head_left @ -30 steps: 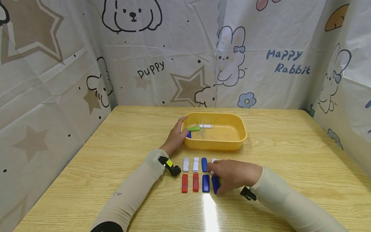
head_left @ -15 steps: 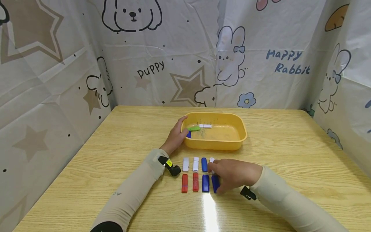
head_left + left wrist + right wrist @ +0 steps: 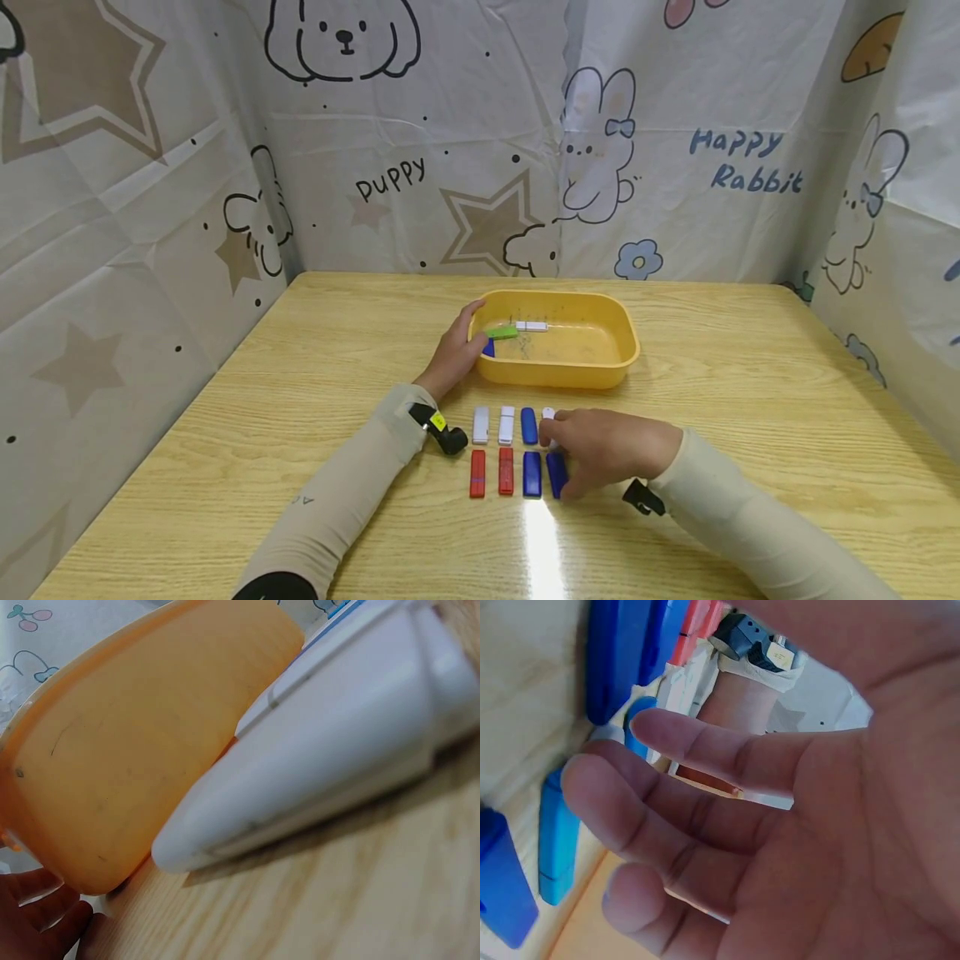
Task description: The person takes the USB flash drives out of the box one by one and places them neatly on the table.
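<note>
My left hand grips the left end of a yellow plastic basin, thumb over the rim and fingers along the outer side. Palm down, my right hand rests at the right end of two short rows of USB sticks. Its fingertips are at a white stick, partly covered, and the thumb is by a dark blue stick. The right wrist view shows these fingers loosely bent, with a light blue stick and another dark blue stick beyond them, hidden from the head view.
Left of my right hand lie white sticks, red sticks and blue sticks, lined up. Inside the basin are a green stick, a white stick and a blue one. Printed cloth surrounds the wooden table.
At my right hand, the white stick and the dark blue stick have shifted slightly left, closer to their neighbours. My left hand and the basin have stayed in place.
</note>
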A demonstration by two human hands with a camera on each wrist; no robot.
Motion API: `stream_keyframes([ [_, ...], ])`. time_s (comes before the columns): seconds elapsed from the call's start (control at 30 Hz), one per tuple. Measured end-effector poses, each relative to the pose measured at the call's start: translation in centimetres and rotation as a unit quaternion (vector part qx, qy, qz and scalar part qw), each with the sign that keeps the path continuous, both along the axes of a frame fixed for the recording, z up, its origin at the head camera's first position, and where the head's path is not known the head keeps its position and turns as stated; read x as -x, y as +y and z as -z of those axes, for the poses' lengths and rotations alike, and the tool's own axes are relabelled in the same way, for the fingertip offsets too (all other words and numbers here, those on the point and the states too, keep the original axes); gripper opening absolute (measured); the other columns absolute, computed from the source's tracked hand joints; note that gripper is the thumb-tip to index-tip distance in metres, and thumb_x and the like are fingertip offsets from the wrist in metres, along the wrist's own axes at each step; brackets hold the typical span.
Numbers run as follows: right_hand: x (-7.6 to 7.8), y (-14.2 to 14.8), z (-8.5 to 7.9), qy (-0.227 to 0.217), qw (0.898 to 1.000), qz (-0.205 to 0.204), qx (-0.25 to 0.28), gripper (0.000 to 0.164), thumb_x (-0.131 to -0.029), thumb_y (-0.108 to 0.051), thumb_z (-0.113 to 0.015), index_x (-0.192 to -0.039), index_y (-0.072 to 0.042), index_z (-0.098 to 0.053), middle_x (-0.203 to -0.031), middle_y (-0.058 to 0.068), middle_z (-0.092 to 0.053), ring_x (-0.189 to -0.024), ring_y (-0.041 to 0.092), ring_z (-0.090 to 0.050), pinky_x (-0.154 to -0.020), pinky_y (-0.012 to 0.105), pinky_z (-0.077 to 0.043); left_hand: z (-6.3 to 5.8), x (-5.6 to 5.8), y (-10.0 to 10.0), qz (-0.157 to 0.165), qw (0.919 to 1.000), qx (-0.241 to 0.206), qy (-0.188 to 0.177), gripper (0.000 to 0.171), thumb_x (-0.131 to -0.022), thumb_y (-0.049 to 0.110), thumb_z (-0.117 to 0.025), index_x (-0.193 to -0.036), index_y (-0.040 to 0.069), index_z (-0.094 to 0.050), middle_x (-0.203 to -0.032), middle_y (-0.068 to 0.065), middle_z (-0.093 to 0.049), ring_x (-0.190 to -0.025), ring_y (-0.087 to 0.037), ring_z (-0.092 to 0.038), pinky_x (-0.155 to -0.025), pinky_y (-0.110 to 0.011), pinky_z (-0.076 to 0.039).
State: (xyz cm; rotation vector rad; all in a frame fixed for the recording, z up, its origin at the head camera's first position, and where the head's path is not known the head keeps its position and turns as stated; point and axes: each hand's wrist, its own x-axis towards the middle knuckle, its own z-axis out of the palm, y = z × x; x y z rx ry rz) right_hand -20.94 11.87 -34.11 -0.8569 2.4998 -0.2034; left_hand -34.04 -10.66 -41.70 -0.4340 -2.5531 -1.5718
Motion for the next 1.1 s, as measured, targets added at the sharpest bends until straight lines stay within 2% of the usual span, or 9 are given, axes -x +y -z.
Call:
stream_keyframes([
  [0.2, 0.0, 0.5, -0.9, 0.019, 1.000, 0.000, 0.023, 0.048, -0.071, -0.033, -0.083, -0.110, -0.022, -0.057, -0.102, -0.008, -0.057, -0.085, 0.010, -0.055, -0.077, 0.030, -0.047, 0.0, -0.1, -0.2, -0.001, 1.0000, 0.000, 0.003, 0.059, -0.094, 0.014, -0.043, -0.151, 0.018, -0.027, -0.155, -0.006, -0.029, -0.140, -0.022, -0.030, -0.114, -0.040, -0.024],
  [0.43, 0.7, 0.8, -1.5, 0.055, 0.996, -0.017, 0.071, 0.043, -0.079, -0.033, -0.078, -0.114, -0.017, -0.059, -0.106, -0.002, -0.061, -0.093, 0.016, -0.061, -0.077, 0.032, -0.050, 0.0, 0.1, -0.4, 0.000, 0.9999, -0.002, 0.010, 0.060, -0.092, 0.013, -0.045, -0.150, 0.017, -0.028, -0.155, -0.007, -0.030, -0.140, -0.023, -0.031, -0.114, -0.042, -0.024],
  [0.57, 1.4, 1.0, -1.8, 0.105, 0.986, -0.038, 0.125, 0.039, -0.084, -0.029, -0.074, -0.116, -0.014, -0.060, -0.106, 0.000, -0.060, -0.089, 0.018, -0.060, -0.074, 0.030, -0.051, 0.0, 0.2, -0.4, 0.005, 0.9999, 0.000, 0.014, 0.061, -0.091, 0.012, -0.045, -0.150, 0.015, -0.029, -0.154, -0.009, -0.031, -0.138, -0.024, -0.032, -0.114, -0.043, -0.024],
  [0.7, 2.8, 0.7, -2.1, 0.165, 0.968, -0.056, 0.180, 0.034, -0.085, -0.024, -0.073, -0.114, -0.012, -0.062, -0.103, -0.001, -0.060, -0.086, 0.020, -0.060, -0.074, 0.029, -0.051, 0.0, 0.1, -0.3, 0.004, 0.9999, 0.000, 0.015, 0.060, -0.091, 0.012, -0.045, -0.149, 0.014, -0.030, -0.153, -0.009, -0.032, -0.137, -0.023, -0.033, -0.114, -0.043, -0.025],
  [0.8, 4.1, 0.3, -2.2, 0.196, 0.957, -0.065, 0.202, 0.030, -0.086, -0.022, -0.072, -0.112, -0.009, -0.063, -0.099, 0.001, -0.061, -0.085, 0.020, -0.060, -0.074, 0.029, -0.052, 0.0, 0.1, -0.3, 0.001, 0.9999, 0.001, 0.014, 0.059, -0.092, 0.011, -0.045, -0.149, 0.015, -0.031, -0.153, -0.009, -0.032, -0.136, -0.022, -0.034, -0.113, -0.043, -0.025],
  [0.97, 5.9, -0.5, -2.0, 0.203, 0.953, -0.072, 0.215, 0.028, -0.088, -0.018, -0.069, -0.112, -0.005, -0.061, -0.094, 0.005, -0.063, -0.082, 0.020, -0.059, -0.072, 0.028, -0.051, 0.1, 0.2, -0.3, -0.001, 0.9999, 0.000, 0.010, 0.060, -0.092, 0.011, -0.046, -0.149, 0.016, -0.031, -0.152, -0.009, -0.034, -0.133, -0.023, -0.038, -0.112, -0.042, -0.027],
  [1.1, 6.9, -1.1, -2.1, 0.204, 0.952, -0.065, 0.220, 0.026, -0.089, -0.016, -0.068, -0.112, -0.006, -0.062, -0.092, 0.003, -0.062, -0.079, 0.019, -0.058, -0.070, 0.027, -0.051, 0.1, 0.1, -0.3, -0.004, 1.0000, -0.003, 0.008, 0.059, -0.092, 0.012, -0.046, -0.149, 0.017, -0.031, -0.151, -0.008, -0.035, -0.130, -0.024, -0.040, -0.111, -0.043, -0.029],
])
